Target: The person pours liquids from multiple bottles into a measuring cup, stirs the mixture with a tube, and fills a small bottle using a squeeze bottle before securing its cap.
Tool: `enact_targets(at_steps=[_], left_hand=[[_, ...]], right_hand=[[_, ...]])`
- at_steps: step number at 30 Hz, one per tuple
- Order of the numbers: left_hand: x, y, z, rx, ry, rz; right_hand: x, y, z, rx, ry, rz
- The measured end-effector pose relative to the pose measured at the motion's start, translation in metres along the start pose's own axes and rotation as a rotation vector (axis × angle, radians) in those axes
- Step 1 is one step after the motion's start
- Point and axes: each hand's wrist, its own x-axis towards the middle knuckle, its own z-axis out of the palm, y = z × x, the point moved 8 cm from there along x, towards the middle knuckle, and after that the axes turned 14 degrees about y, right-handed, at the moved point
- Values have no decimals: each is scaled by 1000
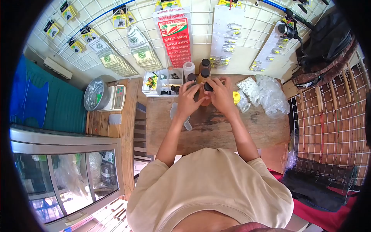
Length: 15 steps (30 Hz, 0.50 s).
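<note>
Both my hands are at a small bottle of orange-brown liquid (205,101) with a black cap (208,87), standing on the wooden table. My left hand (188,101) curls around its left side, thumb toward the body. From the right, my right hand (221,96) closes its fingers about the cap and upper part. The hands hide much of the bottle. Right behind stand more dark-capped bottles (205,63) and a white translucent bottle (188,69). Near my left wrist lies a clear plastic measuring cup (174,112). A yellow lid-like piece (236,97) sits beside my right hand.
White divided organizer (154,92) stands at the table's back left. Plastic bags with white contents (249,91) lie at right. A digital scale (118,98) and a metal bowl (96,92) occupy the left side table. Fishing tackle packets hang on the wall grid (201,27).
</note>
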Motion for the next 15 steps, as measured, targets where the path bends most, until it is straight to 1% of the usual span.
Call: enact_targets(at_steps=[2,3,5,6,8,9,11,15], left_hand=[[-16,-9,8,132,-116,-95],[-24,-14,8,134,-116,-98],[-45,-30,15,301,-223,-119],[-51,-31,12,306,-222,-121],[-68,-49,9,445,-314,-263],[-73,-51,5,448,-316,-264],[-94,-66,6,492,-515,-382],[-109,-76,6,520,-597,-411]], right_hand=[[-15,8,15,-61,-9,20],[-21,11,21,-59,-11,20],[-34,15,34,-108,-28,14],[-38,14,37,-103,-29,12],[-46,16,42,-136,-23,35],[-48,17,45,-133,-25,36],[-53,20,52,-141,-62,46],[-56,21,55,-173,-25,61]])
